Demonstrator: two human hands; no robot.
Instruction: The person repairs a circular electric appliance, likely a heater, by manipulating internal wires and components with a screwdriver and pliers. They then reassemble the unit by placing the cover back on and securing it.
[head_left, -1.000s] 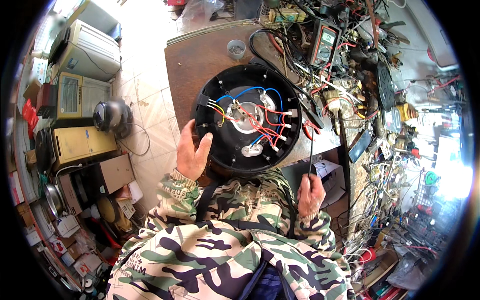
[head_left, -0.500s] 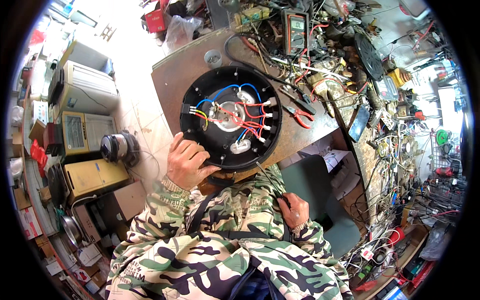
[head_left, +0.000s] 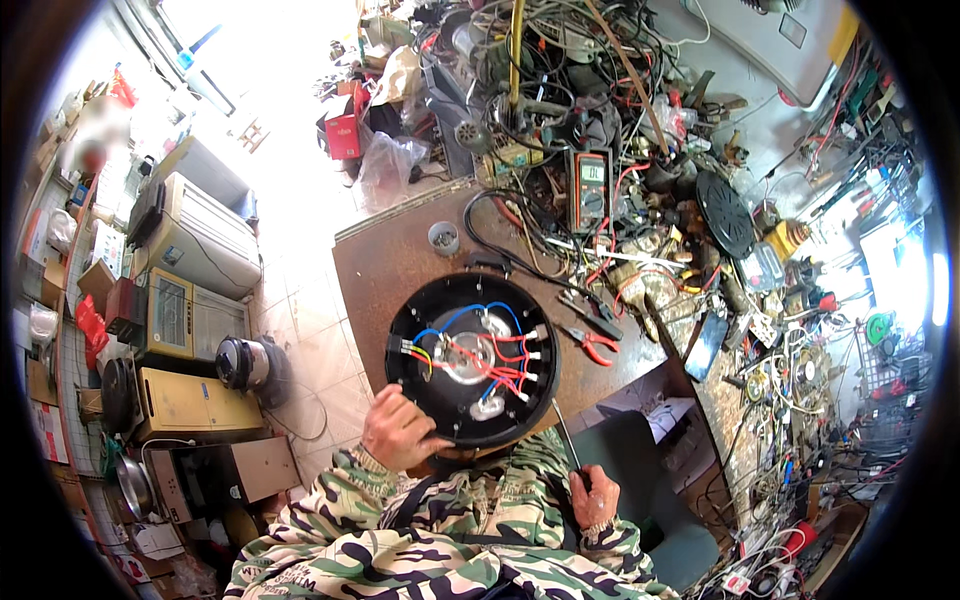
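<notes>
The round black housing (head_left: 450, 398) sits open side up on the brown tabletop (head_left: 370, 270), close to the edge nearest the person. Inside it, red wires (head_left: 503, 373) run toward terminals along the right wall, blue wires (head_left: 455, 316) arch across the far part, and a pale metal disc (head_left: 466, 358) lies in the middle. The left hand (head_left: 400, 430) is at the near-left rim with fingers curled and thumb pointing along the edge; whether it grips the rim, I cannot tell. The right hand (head_left: 595, 496) is closed around a slender rod-shaped tool (head_left: 567, 437), which slants up toward the housing's near-right rim; contact there is unclear. Just right of the housing lie red-handled pliers (head_left: 598, 347), with a black-handled tool (head_left: 597, 320) beside them. Beyond the housing stands a small cup (head_left: 443, 238), and farther right a multimeter (head_left: 590, 190) rests among tangled cables (head_left: 530, 235). A dark phone (head_left: 706, 346) lies well to the right.
</notes>
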